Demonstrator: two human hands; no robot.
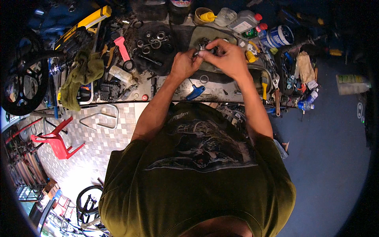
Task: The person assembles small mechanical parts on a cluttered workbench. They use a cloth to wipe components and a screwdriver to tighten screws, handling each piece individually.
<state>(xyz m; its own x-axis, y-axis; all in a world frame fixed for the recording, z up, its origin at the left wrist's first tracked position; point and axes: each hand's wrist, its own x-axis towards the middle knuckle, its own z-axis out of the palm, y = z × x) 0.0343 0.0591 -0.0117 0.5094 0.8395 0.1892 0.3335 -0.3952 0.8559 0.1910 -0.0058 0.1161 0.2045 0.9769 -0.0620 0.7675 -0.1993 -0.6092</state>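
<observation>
Over the workbench [162,89], my left hand [184,65] and my right hand [229,59] come together with bent fingers. Between their fingertips is a small dark part [196,53], too small and covered to name. Behind it, a greyish metal piece [204,42] shows partly past my right fingers; whether it is joined to the small part I cannot tell. Closer to me lie a blue-handled T-shaped hex key [195,92] and a thin metal ring [204,79]. Left of my hands, several metal rings [146,50] rest on a dark mat.
A pink tool [120,44], an olive cloth [81,73] and a white cylinder [121,74] lie at left. At right are an adjustable wrench [275,82], a blue-and-white tub [279,36] and a grey bottle [245,22]. A red chair [57,140] stands on the tiled floor.
</observation>
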